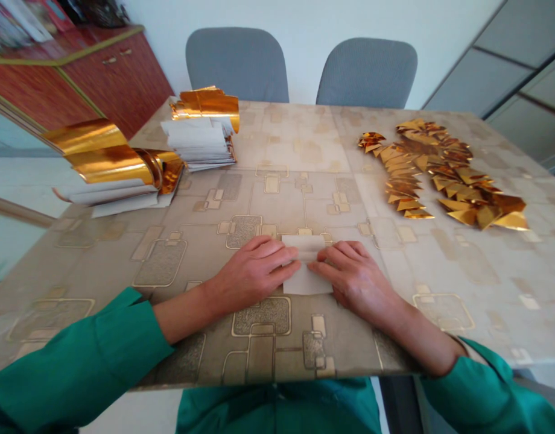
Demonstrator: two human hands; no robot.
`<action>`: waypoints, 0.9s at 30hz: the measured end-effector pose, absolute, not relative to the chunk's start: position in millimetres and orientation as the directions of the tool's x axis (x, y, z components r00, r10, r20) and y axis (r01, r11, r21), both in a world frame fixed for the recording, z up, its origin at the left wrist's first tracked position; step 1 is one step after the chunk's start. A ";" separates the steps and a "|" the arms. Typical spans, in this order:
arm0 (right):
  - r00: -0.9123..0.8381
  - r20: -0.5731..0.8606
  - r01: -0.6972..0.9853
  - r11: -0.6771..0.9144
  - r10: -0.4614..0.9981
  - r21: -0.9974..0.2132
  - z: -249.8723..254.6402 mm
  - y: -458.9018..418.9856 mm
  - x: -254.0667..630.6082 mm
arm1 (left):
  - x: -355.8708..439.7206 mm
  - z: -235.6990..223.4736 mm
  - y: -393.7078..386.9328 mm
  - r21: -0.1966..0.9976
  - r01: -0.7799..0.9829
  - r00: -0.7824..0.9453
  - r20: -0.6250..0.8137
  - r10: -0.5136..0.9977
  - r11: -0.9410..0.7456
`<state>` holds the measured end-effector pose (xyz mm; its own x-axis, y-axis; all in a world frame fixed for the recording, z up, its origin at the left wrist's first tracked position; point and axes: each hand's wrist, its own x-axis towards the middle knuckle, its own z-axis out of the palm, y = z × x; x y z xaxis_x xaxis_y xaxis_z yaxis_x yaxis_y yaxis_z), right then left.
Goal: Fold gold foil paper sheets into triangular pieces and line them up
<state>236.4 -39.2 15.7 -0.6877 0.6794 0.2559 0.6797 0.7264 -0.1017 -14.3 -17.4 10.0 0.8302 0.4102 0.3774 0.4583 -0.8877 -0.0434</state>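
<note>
The left hand (pixel 262 265) and right hand (pixel 356 274) bear on opposite sides of the pale sheet (pixel 307 283) at the counter's (pixel 325 199) near middle, fingers (pixel 282 258) close together, apparently steadying it; pinching cannot be confirmed. Sheet stacks (pixel 198 144) stand left, presumably to avoid mixing with gold pieces (pixel 470 190) right; no writing is legible
</note>
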 end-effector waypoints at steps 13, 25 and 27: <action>-0.713 0.245 0.670 0.742 0.657 -0.041 13.9 -39.1 242.4 | -11.3 7.3 -21.4 -0.028 0.458 0.858 0.275 0.433 -0.889; -0.659 0.260 0.708 0.699 0.706 -0.102 19.0 -47.0 271.5 | -13.2 6.8 -21.7 0.046 0.499 0.839 0.224 0.496 -0.865; -0.635 0.292 0.713 0.688 0.715 -0.136 22.6 -42.5 271.1 | -12.7 7.3 -21.5 0.058 0.504 0.837 0.215 0.504 -0.862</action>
<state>271.1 -42.5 22.6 -0.6351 0.7152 0.2918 0.7127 0.6883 -0.1358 -12.7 -21.5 7.3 0.8369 0.5035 0.2148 0.5036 -0.8620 0.0585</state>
